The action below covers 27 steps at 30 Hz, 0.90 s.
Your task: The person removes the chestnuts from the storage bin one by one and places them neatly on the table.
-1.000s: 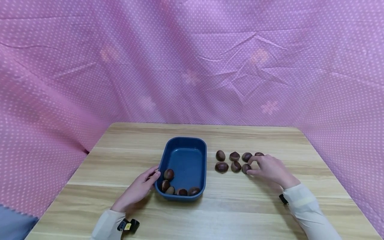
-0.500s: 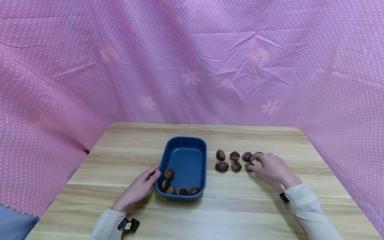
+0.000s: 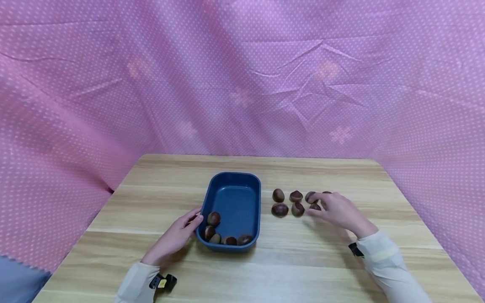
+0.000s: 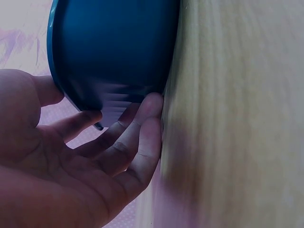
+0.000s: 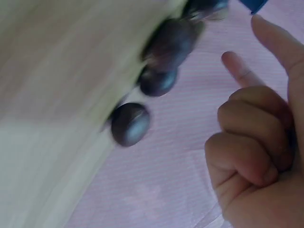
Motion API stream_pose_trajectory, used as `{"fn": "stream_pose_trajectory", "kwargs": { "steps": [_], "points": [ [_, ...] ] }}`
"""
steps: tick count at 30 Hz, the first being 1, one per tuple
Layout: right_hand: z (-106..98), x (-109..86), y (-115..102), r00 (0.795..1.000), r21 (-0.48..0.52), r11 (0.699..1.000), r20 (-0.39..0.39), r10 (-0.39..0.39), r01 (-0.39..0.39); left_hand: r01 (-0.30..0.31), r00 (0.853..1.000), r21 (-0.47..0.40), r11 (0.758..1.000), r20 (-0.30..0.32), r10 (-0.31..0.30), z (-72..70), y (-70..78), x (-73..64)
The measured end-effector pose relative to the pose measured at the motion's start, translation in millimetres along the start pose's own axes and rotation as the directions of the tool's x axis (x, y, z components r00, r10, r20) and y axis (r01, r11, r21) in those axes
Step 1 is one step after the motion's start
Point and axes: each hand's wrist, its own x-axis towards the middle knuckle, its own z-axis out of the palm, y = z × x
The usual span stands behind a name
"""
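Note:
A blue rectangular container (image 3: 235,206) stands left of centre, with several brown chestnuts (image 3: 214,218) along its left and near sides. My left hand (image 3: 175,237) holds its near left side: the thumb is at the rim, and the other fingers touch the outer wall in the left wrist view. To the right, more chestnuts (image 3: 279,209) lie on the table in two rows. My right hand (image 3: 342,214) is over the right end of these rows, partly covering some. Its thumb and index finger are apart around the front row's end chestnut (image 3: 315,206); the other fingers curl in the right wrist view.
The wooden table (image 3: 265,269) carries everything. Pink dotted cloth (image 3: 242,84) hangs behind it and at both sides. A small black device (image 3: 163,283) is worn on the left wrist, and another (image 3: 355,249) on the right.
The end chestnut of the front row has shifted slightly right and away. My right hand has parted its fingers from it and moved a little left. The left hand and container stay put.

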Motion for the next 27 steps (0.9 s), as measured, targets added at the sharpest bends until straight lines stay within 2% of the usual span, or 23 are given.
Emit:
{"fn": "stream_pose_trajectory", "kwargs": {
  "steps": [6,10,13,18,22,27],
  "points": [
    [0.5,12.6,-35.8,0.988,0.147,0.978,0.018,-0.153,0.149,0.005,1.000,0.004,1.000,0.006,-0.005,-2.2,-0.6,-1.1],
    [-1.6,33.7,-69.2,0.958,0.182,0.948,0.068,-0.278,0.262,0.006,1.000,0.006,1.000,0.006,-0.006,-2.6,-0.9,-1.4],
    [-0.4,53.6,-93.6,0.913,0.194,0.917,0.150,-0.379,0.348,0.009,1.000,0.004,1.000,0.001,-0.009,-2.3,-0.2,-2.8],
    [7.7,83.4,-123.0,0.818,0.178,0.871,0.299,-0.491,0.458,0.009,1.000,0.000,1.000,-0.002,-0.009,-1.0,0.5,-3.3],
    [18.0,99.0,-141.4,0.753,0.154,0.846,0.397,-0.525,0.510,0.005,1.000,0.001,1.000,0.000,-0.005,-0.8,1.4,-1.8],
    [31.0,107.6,-161.7,0.701,0.047,0.827,0.505,-0.503,0.560,0.002,1.000,-0.023,1.000,-0.002,-0.002,-1.4,1.9,-1.0]
  ]
}}
